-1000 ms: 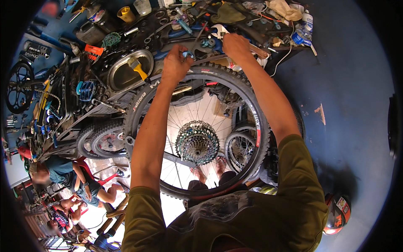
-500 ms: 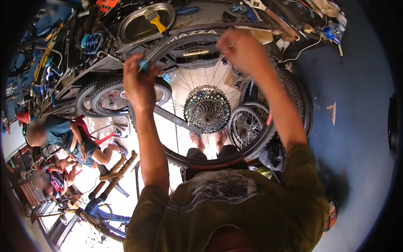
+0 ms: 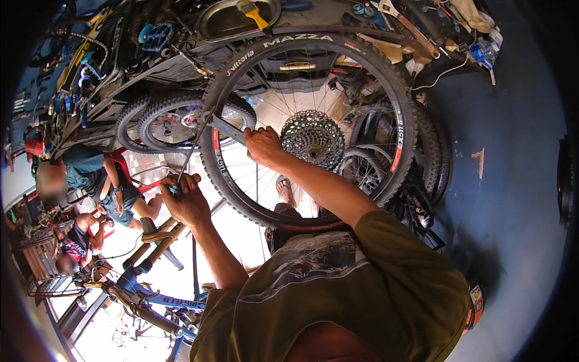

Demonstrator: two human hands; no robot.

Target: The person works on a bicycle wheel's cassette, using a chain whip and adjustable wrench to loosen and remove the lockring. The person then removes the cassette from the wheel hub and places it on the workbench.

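A bicycle wheel (image 3: 391,130) with a knobbly black tyre stands in front of me, its cassette (image 3: 312,140) facing up toward me. Over the wheel's left side, my right hand (image 3: 264,146) is closed on a flat grey bar (image 3: 228,129); the bar's further run is hidden behind the hand and forearm. Left of the tyre, my left hand (image 3: 186,200) grips a teal-handled screwdriver (image 3: 194,146). Its long thin shaft points up toward the outer end of the bar. Whether the tip touches the bar or tyre I cannot tell.
A cluttered workbench (image 3: 175,72) runs along the far side, with a metal tray (image 3: 208,23) and a yellow-handled brush (image 3: 259,19). More wheels (image 3: 136,123) stand beneath it. Two people sit at the left, near a blue bicycle frame (image 3: 157,298). A blue wall (image 3: 500,157) rises at right.
My left hand has come down with the screwdriver, from above the wheel's upper left to beside the tyre. My right hand has moved from the wheel's top down and left onto the grey bar.
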